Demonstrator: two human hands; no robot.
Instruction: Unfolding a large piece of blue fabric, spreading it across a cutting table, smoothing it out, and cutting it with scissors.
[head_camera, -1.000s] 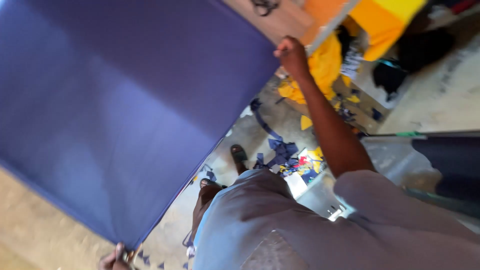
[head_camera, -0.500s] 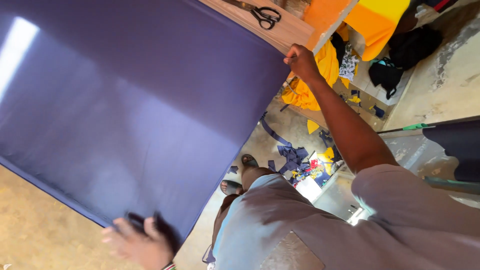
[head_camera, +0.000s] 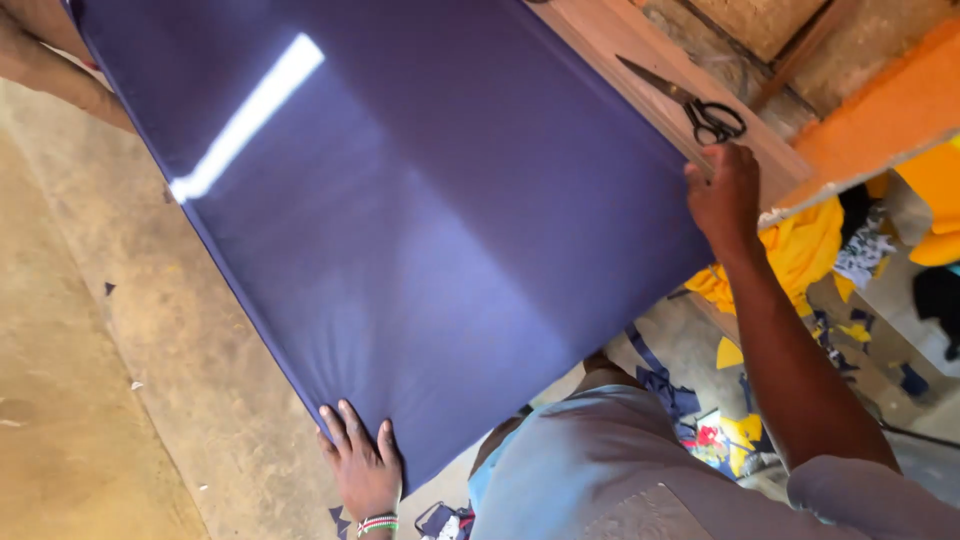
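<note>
A big wooden table (head_camera: 610, 35) is carrying a wide purple cloth (head_camera: 420, 200), which is lying flat and covering most of the top, with a bright strip of light shining on it. A pair of black scissors (head_camera: 690, 100) is lying on the bare wood just past the far edge of the cloth. Down below, the floor (head_camera: 90, 400) is looking dusty and brown on one side, and on the other side little cloth scraps (head_camera: 730, 435) in yellow, blue and red are lying scattered about.
</note>
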